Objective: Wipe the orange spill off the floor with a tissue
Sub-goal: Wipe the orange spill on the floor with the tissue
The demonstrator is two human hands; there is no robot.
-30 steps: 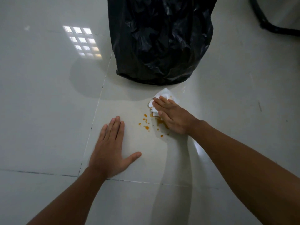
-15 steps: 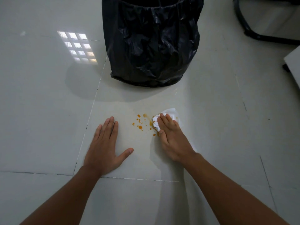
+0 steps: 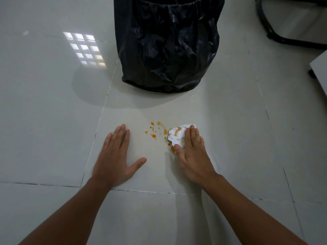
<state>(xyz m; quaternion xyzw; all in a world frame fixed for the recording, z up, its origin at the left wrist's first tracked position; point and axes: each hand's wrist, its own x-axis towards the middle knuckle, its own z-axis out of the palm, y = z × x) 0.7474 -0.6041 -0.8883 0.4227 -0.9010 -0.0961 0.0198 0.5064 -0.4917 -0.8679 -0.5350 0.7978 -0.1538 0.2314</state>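
Orange drops and smears of the spill (image 3: 155, 131) lie scattered on a pale floor tile. Just right of them sits a crumpled white tissue (image 3: 177, 136) with orange stains on it. My right hand (image 3: 192, 156) presses flat on the tissue, fingers over its right part and thumb on its near edge. My left hand (image 3: 116, 156) rests flat on the floor to the left of the spill, fingers spread, holding nothing.
A bin lined with a black plastic bag (image 3: 168, 43) stands just beyond the spill. A black curved chair base (image 3: 283, 39) is at the far right, and a white furniture edge (image 3: 320, 71) juts in at the right border.
My right hand has drawn the tissue toward me and to the right across the spill, leaving a smear. The view has tilted so the bin sits farther off. My left hand stays planted.
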